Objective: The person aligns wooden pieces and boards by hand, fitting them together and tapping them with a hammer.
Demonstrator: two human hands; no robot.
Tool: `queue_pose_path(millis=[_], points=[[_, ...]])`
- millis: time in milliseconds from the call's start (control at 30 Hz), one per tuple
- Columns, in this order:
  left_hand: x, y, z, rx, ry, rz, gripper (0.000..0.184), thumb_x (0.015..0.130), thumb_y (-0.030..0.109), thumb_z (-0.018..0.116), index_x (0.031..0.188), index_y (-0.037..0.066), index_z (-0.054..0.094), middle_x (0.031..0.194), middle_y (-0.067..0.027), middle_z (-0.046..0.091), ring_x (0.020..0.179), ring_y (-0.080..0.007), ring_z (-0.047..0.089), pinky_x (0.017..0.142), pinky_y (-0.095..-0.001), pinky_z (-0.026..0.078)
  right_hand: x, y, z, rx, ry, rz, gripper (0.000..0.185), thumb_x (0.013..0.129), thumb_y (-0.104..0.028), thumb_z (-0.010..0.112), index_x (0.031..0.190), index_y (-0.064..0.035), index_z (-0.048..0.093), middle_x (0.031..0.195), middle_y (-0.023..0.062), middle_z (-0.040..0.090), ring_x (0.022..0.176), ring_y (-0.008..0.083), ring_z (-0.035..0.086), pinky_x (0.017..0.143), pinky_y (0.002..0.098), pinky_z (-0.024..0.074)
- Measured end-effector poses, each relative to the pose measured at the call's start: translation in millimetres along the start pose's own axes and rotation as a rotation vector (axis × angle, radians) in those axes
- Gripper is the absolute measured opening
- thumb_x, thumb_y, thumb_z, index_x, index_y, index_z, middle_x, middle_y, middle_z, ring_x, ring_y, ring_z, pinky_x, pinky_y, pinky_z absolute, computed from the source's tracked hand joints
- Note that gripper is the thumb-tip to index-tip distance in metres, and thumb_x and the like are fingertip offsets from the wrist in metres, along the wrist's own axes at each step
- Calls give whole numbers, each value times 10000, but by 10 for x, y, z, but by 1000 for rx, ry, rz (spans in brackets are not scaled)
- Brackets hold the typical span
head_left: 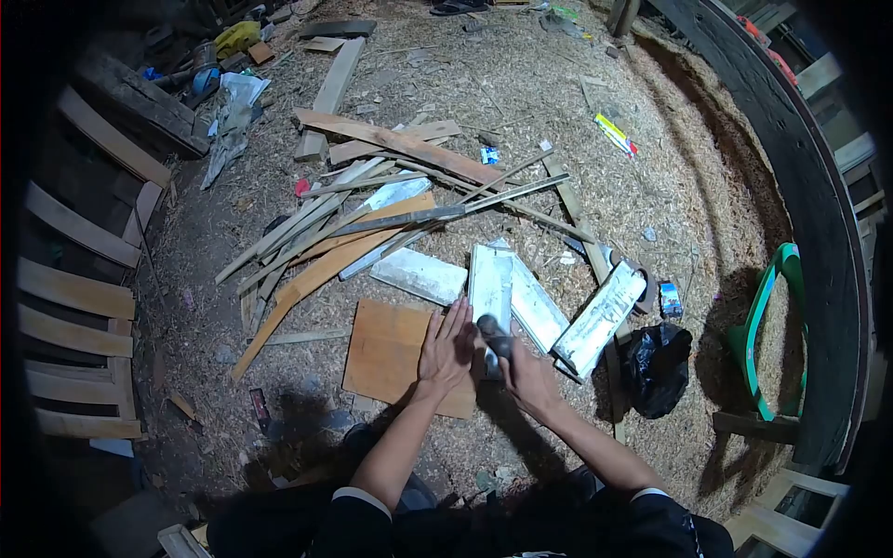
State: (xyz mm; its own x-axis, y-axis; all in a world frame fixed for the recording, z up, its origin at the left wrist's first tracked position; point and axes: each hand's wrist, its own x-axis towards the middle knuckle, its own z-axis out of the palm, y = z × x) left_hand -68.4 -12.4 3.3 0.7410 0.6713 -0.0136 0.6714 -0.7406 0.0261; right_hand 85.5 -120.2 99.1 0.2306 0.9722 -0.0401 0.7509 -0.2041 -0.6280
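Note:
A white-painted board [491, 279] with worn, dirty patches lies in front of me, pointing away. My left hand [446, 352] rests along its left edge with the fingers stretched out, holding nothing. Closed in my right hand [532, 379] is a dark, round-ended tool [493, 333] over the near part of the board; its exact kind is hard to make out. Partly beneath my left hand and wrist is a flat brown wooden panel [383, 349]. Other white boards lie close by: one left [419, 276], one slanting right [539, 307], and a stack farther right [600, 321].
Loose wooden strips [372, 219] lie crossed in a pile beyond the boards. A black plastic bag [657, 370] and a green curved frame [752, 344] are on the right. Curved wooden slats [79, 290] line the left. Wood shavings [558, 112] cover the ground.

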Motion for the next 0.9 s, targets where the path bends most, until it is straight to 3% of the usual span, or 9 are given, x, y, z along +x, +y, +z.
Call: queue_pose_path(millis=[67, 200, 433, 633, 700, 733, 833, 867, 900], points=[[-14, 18, 44, -45, 19, -7, 685, 1027, 386, 399, 1604, 38, 280, 1705, -94, 229, 1586, -208, 158, 1280, -469, 71, -53, 147, 101, -81, -178, 68, 356, 984, -196, 597, 1249, 16, 490, 932, 308, 664, 739, 507, 655, 648, 581, 517], [-55, 1, 64, 3, 7, -12, 684, 1022, 361, 404, 1606, 32, 270, 1704, -90, 233, 1585, -195, 165, 1278, -459, 82, -136, 0, -3, 24, 63, -61, 317, 966, -210, 619, 1177, -7, 498, 980, 283, 673, 759, 493, 651, 656, 555, 529], [49, -27, 0, -104, 57, -18, 684, 1021, 345, 393, 1609, 24, 259, 1711, -83, 206, 1588, -197, 142, 1286, -448, 56, -130, 157, 90, -99, -133, 96, 285, 1020, -242, 557, 1206, -39, 486, 902, 291, 677, 736, 525, 641, 654, 589, 516], [-6, -23, 93, 19, 39, 0, 658, 1031, 322, 366, 1614, 37, 255, 1710, -73, 208, 1588, -185, 135, 1286, -444, 36, -145, 201, 87, 126, 138, -42, 323, 1030, -271, 539, 1222, -17, 487, 862, 312, 664, 705, 531, 628, 608, 576, 503], [0, -9, 88, -36, 2, -21, 647, 1037, 321, 339, 1616, 45, 252, 1711, -56, 212, 1588, -177, 137, 1285, -445, 26, -18, 169, 44, -69, -204, 118, 332, 997, -202, 581, 1245, -3, 484, 833, 299, 664, 695, 522, 630, 612, 569, 505], [-2, -4, 79, -193, 65, -21, 631, 1040, 303, 367, 1601, 28, 280, 1692, -92, 256, 1578, -209, 181, 1286, -453, 82, -19, 135, 6, -75, -182, 101, 373, 973, -158, 602, 1281, 8, 474, 818, 297, 663, 698, 515, 632, 617, 562, 509], [11, -12, 9, -232, 43, -29, 640, 1036, 325, 343, 1611, 55, 266, 1706, -51, 228, 1585, -174, 157, 1284, -450, 30, -50, 34, -42, 58, 64, 40, 260, 999, -153, 568, 1172, 12, 467, 781, 313, 636, 700, 519, 634, 591, 579, 490], [-2, -5, -22, 10, 8, -13, 660, 1023, 337, 364, 1613, 60, 266, 1708, -53, 224, 1585, -173, 159, 1284, -456, 32, -71, 126, 22, 55, 115, -1, 421, 967, -157, 609, 1322, 15, 461, 836, 280, 668, 717, 504, 638, 618, 563, 506], [12, -23, 9, 12, 4, -11, 660, 1023, 337, 364, 1613, 60, 266, 1708, -53, 224, 1585, -173, 159, 1284, -456, 32, -64, 134, 31, 59, 115, 2, 421, 967, -157, 609, 1322, 15, 461, 836, 280, 668, 717, 504, 638, 618, 563, 506]])
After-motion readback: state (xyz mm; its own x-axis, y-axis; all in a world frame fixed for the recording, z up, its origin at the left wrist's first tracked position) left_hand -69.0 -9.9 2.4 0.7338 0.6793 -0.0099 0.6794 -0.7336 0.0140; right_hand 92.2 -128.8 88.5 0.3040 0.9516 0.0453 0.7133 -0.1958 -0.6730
